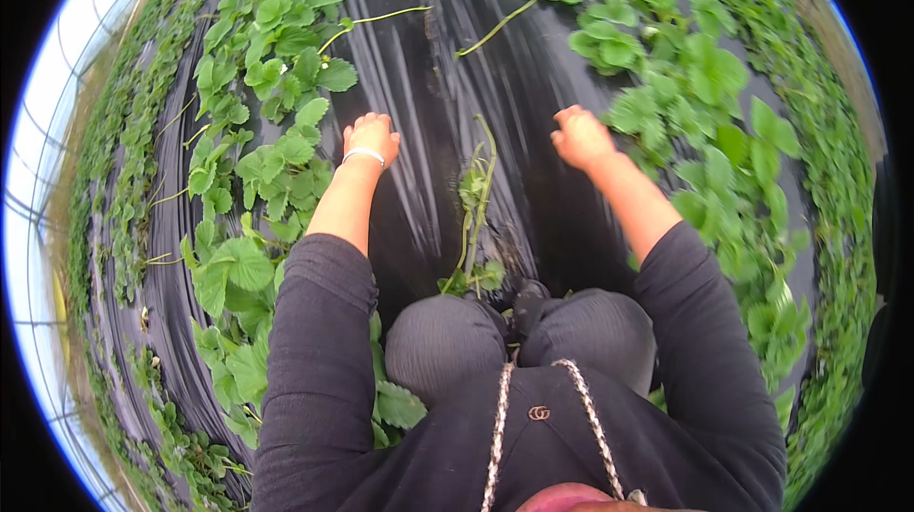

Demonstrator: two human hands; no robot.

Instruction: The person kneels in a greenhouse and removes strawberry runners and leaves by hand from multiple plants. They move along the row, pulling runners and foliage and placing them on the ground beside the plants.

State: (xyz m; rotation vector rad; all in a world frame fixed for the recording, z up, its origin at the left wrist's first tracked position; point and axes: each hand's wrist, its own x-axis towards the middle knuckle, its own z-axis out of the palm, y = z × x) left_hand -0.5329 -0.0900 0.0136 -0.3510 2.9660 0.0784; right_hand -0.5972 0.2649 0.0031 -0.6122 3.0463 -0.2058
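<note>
My left hand (pixel 373 139), with a pale band at the wrist, is over the black plastic mulch (pixel 418 155), close to the strawberry plants (pixel 278 162) of the left row. My right hand (pixel 580 135) is near the leaves of the right strawberry row (pixel 643 112). The fingers of both hands look curled; whether anything small is in them cannot be told. Between my hands, cut or pulled strawberry runners (pixel 482 184) with wilted leaves lie on the mulch in front of my knees.
Loose runner stems (pixel 500 25) reach across the mulch farther ahead. More strawberry rows (pixel 132 148) stand at the far left and far right (pixel 821 134). A greenhouse frame with clear film (pixel 43 134) curves along the left edge. My bent knees (pixel 446 344) are between the two near rows.
</note>
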